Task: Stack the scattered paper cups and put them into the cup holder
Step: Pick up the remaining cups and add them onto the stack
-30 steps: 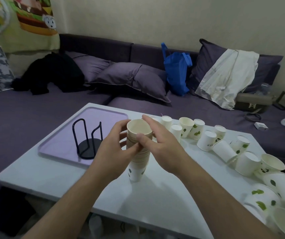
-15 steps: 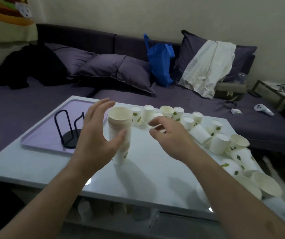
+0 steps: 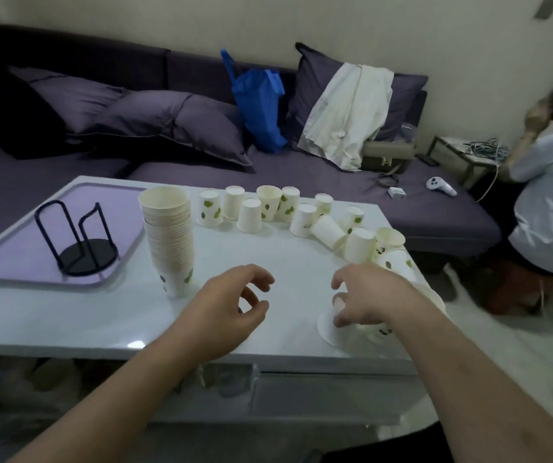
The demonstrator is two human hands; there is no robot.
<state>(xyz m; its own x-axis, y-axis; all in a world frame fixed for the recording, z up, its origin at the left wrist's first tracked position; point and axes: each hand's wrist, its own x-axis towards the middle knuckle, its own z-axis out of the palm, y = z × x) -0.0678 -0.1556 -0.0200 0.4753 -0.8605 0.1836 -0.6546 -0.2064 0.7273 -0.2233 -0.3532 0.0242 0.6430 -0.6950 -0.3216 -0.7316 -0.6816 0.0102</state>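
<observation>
The right hand closes its grip on a paper cup lying on its side at the white tabletop's near edge; the left hand hovers empty, fingers loosely curled. A tall cup stack stands beside the black wire cup holder on a lilac tray, loose cups curving behind.

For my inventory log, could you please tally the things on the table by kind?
Stack: 1
Holder: 1
Tray: 1
Loose cups: at least 13; more may hide behind the right hand
Total: at least 16
</observation>
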